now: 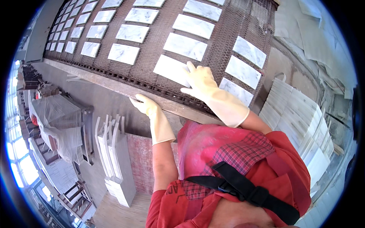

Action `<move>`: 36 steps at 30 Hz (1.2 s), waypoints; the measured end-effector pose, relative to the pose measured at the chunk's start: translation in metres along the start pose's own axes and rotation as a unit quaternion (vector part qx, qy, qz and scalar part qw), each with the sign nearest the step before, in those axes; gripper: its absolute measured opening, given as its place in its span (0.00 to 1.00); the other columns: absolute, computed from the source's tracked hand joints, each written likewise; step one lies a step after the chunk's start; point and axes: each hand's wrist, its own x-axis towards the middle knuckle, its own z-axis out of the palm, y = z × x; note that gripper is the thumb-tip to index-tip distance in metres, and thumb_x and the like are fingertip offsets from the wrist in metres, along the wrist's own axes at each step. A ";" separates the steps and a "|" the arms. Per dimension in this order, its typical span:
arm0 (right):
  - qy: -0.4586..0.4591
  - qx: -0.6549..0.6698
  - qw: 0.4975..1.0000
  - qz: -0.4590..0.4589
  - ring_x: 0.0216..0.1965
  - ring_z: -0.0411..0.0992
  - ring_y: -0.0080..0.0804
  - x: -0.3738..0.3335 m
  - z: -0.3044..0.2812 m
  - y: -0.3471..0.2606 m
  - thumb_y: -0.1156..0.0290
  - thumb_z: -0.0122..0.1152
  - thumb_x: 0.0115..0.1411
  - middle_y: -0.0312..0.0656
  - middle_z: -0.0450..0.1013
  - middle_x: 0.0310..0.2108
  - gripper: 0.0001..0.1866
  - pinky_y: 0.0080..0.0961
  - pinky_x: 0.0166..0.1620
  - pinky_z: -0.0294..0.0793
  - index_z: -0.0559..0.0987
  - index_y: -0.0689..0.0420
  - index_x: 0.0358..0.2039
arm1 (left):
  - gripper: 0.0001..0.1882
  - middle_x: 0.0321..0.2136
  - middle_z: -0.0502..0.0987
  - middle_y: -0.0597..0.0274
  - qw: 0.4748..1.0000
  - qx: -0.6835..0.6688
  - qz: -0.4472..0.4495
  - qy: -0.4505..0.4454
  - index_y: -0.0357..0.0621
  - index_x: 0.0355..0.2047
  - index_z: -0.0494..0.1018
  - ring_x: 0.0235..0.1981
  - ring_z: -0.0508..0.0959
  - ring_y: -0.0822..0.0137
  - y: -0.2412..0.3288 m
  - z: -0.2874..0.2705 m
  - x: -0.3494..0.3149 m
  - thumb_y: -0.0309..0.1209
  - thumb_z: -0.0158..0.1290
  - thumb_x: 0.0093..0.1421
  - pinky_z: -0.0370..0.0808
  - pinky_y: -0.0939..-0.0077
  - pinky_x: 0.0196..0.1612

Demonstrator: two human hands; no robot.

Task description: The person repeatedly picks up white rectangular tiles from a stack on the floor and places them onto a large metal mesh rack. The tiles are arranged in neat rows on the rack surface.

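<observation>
Both my hands wear cream rubber gloves. My right hand (200, 81) reaches over a brown wire-mesh conveyor belt (150, 51), fingers spread at the right end of a white stone tile (170, 71). Its index fingertip meets the tile, and the thumb is by the near corner. Beyond lies a grey-veined tile (185, 46) in the same row. My left hand (147, 106) is at the belt's near metal rail (114, 84), thumb and fingers closed around a thin dark edge that I cannot make out. More veined tiles (243, 72) lie to the right of my right hand.
Rows of tiles (124, 53) cover the belt toward the far left. Long white slabs (292, 114) stack at the right. Lower left stand a pile of white strips (114, 152) and a plastic-wrapped load (61, 121). A reddish board (141, 161) stands below my left hand.
</observation>
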 end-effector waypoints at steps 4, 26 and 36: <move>0.031 -0.047 0.998 -0.008 0.50 0.82 0.49 0.018 0.013 -0.005 0.49 0.78 0.59 0.56 0.74 0.65 0.46 0.45 0.54 0.80 0.68 0.47 0.75 | 0.39 0.76 0.61 0.31 1.000 -0.018 0.012 0.009 0.25 0.77 0.56 0.76 0.65 0.42 0.004 -0.001 -0.003 0.45 0.43 0.78 0.61 0.56 0.78; 0.245 0.227 0.943 0.006 0.54 0.82 0.44 -0.026 -0.020 0.071 0.59 0.76 0.62 0.47 0.81 0.59 0.35 0.40 0.60 0.80 0.77 0.47 0.70 | 0.38 0.76 0.62 0.31 0.999 -0.036 0.017 0.012 0.24 0.77 0.57 0.76 0.65 0.41 -0.003 -0.002 -0.013 0.44 0.44 0.78 0.60 0.56 0.78; 0.494 0.318 0.796 0.145 0.59 0.80 0.32 -0.137 -0.079 0.122 0.70 0.67 0.72 0.45 0.82 0.61 0.26 0.30 0.64 0.77 0.80 0.52 0.70 | 0.39 0.77 0.61 0.32 0.999 -0.042 0.013 0.008 0.27 0.78 0.57 0.76 0.64 0.42 0.000 -0.005 -0.017 0.47 0.44 0.78 0.60 0.55 0.78</move>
